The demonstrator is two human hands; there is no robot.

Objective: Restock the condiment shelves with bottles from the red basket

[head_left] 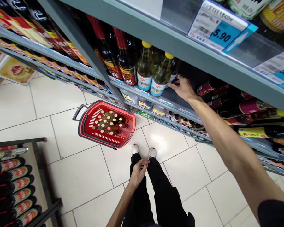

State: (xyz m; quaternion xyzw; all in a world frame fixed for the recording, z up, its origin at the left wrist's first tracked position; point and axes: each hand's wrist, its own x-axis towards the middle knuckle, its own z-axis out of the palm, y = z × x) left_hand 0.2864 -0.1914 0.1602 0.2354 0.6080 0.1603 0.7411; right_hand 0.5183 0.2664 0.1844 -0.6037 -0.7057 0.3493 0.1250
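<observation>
My right hand (181, 88) reaches into a shelf, its fingers bent and apart. Its fingertips are at the lower right side of a yellow-capped glass bottle (161, 75) with a blue-and-white label and pale liquid. A similar label shows on a partly hidden bottle (172, 79) just behind. Another yellow-capped bottle (145, 67) stands to the left, beside dark red-capped bottles (127, 63). Low in front of my legs hangs my left hand (140, 168), fingers curled together, with nothing visible in them.
A red shopping basket (85, 126) holding several small bottles sits on the tiled floor, left of my feet. Dark bottles lie on their sides in the shelf at right (248, 107). A rack of bottles (16, 189) stands at lower left. Price tags (221, 30) line the upper shelf edge.
</observation>
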